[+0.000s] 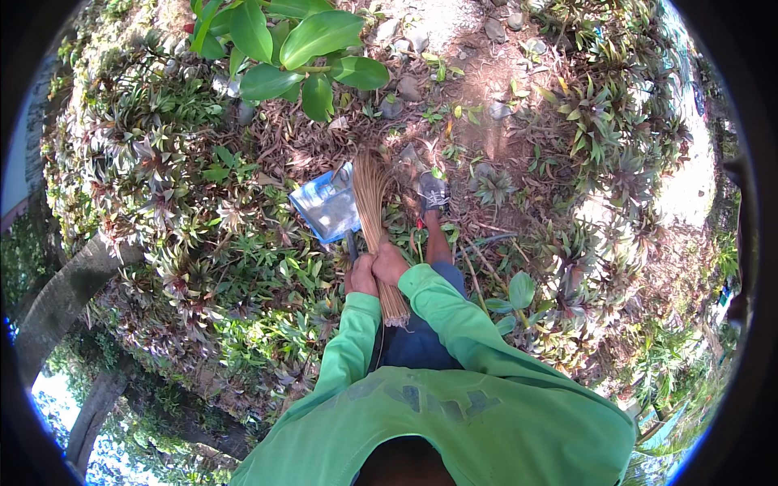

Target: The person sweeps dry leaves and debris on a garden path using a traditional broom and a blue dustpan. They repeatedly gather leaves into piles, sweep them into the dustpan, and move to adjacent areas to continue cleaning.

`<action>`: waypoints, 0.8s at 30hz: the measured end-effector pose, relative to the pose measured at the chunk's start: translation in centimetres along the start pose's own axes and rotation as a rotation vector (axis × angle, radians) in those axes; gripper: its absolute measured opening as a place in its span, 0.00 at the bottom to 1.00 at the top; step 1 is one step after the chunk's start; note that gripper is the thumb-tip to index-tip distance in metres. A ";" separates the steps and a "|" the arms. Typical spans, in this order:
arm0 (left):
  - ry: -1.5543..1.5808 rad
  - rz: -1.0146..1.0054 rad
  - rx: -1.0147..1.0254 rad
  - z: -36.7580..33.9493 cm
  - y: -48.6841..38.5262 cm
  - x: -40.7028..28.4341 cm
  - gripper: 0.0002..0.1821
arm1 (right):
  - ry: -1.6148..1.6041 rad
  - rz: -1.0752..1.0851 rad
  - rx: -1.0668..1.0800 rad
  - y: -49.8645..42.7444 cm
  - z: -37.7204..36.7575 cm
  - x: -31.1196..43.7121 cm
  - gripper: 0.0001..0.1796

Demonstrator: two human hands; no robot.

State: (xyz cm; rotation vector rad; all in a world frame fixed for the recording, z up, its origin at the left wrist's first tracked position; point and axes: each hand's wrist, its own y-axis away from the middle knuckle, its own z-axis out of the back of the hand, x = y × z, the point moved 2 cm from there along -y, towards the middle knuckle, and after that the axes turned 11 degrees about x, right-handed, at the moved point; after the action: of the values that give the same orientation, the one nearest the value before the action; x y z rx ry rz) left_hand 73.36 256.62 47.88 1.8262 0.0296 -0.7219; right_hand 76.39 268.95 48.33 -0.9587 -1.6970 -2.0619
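A stick broom (372, 200) of thin tan ribs points away from me, its bristle tips over dry leaves and its cut butt end near my shorts. My right hand (389, 263) is closed around its bound part. Close against it, my left hand (363, 276) grips the dark handle of a dustpan (331, 206). That pan is blue-rimmed and lies to the left of the bristles; some dark debris shows near its far edge. Part of the handle is hidden by my fingers.
Leaf litter and stones (408, 88) cover the soil ahead. A broad-leaved green plant (322, 39) leans in at the top. Spiky low plants (583, 118) grow on both sides. My shoe (433, 189) stands right of the broom, near thin fallen sticks (483, 261). Tree trunks (61, 297) rise at left.
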 end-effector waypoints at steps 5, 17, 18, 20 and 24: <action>0.145 0.008 0.093 -5.6 11.0 -7.1 0.20 | -0.234 0.061 0.061 10.5 0.8 6.5 0.26; 0.399 0.234 0.307 -7.0 5.4 -4.0 0.26 | 0.672 0.323 0.312 -1.7 -0.5 0.4 0.11; 0.355 0.166 0.277 -7.4 6.8 -5.5 0.26 | 0.690 0.424 0.229 1.3 1.0 3.9 0.09; 0.243 0.065 0.227 -8.6 11.7 -8.1 0.27 | 0.097 0.031 0.126 7.5 2.7 6.6 0.21; 0.240 0.273 0.356 -11.4 12.6 -6.5 0.32 | 0.010 -0.045 0.001 8.9 7.6 5.3 0.30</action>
State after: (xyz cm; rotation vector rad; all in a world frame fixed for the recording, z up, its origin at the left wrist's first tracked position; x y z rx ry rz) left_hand 77.87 263.70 64.02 2.1953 -0.1988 -0.3260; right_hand 80.28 274.89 59.02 -0.9162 -1.7288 -2.0907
